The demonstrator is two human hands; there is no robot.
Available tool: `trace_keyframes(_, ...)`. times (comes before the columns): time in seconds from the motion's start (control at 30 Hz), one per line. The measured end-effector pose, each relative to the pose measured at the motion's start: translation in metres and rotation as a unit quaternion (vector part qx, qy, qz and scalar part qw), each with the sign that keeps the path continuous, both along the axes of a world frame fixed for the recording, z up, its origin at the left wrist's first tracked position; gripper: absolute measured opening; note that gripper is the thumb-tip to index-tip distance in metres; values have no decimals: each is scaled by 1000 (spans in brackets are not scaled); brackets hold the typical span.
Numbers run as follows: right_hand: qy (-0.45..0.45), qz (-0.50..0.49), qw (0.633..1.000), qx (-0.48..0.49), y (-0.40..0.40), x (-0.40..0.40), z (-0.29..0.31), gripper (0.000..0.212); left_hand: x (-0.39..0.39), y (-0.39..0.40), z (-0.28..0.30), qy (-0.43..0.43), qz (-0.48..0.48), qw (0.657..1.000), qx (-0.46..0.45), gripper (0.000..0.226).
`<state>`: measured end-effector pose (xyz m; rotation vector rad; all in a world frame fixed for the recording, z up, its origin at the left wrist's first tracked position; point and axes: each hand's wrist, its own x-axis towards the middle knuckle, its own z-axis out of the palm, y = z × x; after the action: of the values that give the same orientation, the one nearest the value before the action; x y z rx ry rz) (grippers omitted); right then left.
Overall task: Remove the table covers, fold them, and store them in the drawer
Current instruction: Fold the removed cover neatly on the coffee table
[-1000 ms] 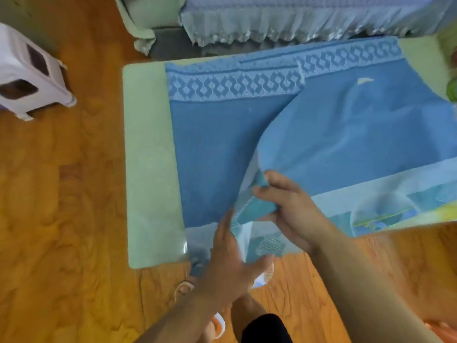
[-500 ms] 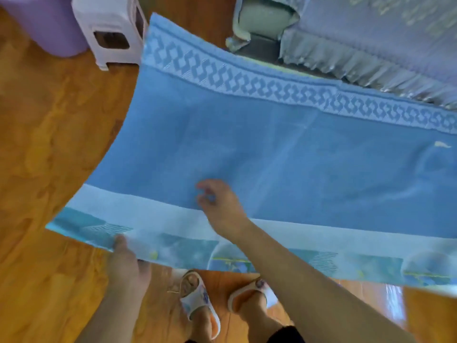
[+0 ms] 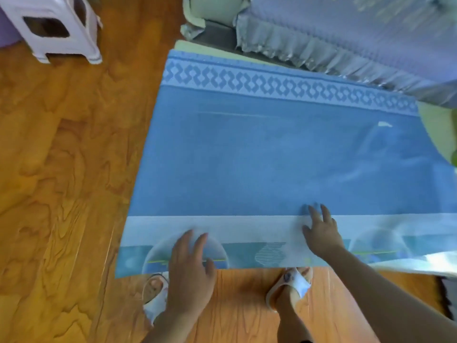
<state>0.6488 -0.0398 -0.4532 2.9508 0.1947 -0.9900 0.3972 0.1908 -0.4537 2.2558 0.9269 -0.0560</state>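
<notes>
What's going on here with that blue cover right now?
A person stands at a low table and works on a blue table cover spread across it. Both hands lie flat on the cover's near edge, fingers straight: the left hand on the patterned border, the right hand a little further in. The cover lies mostly flat, with its near border hanging past the table edge. No drawer is in view. A white plastic stool stands on the wooden floor to the left.

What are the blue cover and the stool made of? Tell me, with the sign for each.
Blue cover: likely thin plastic-coated sheet or vinyl; it shows glossy glare streaks and a printed border, though woven cloth cannot be ruled out. Stool: apparently moulded white plastic, with smooth, uniform walls and cut-out openings.
</notes>
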Motion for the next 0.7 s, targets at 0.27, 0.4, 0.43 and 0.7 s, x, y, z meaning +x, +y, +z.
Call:
trace_keyframes(0.27, -50, -18, 995, 86, -189, 99, -23, 59, 178, -206, -40, 44, -404, 907, 111, 97)
trace_keyframes(0.4, -146, -243, 955, 88, -335, 134, -23, 47, 217, -312, -61, 103, -463, 871, 127, 111)
trace_keyframes(0.43, -168, -320, 928, 88, -363, 145, -22, 49, 223, -327, -65, 115, -460, 869, 138, 103)
trace_keyframes(0.7, 21, -788, 404, 464, -425, 209, -3, 35, 232, -346, -65, 104, -436, 871, 202, 69)
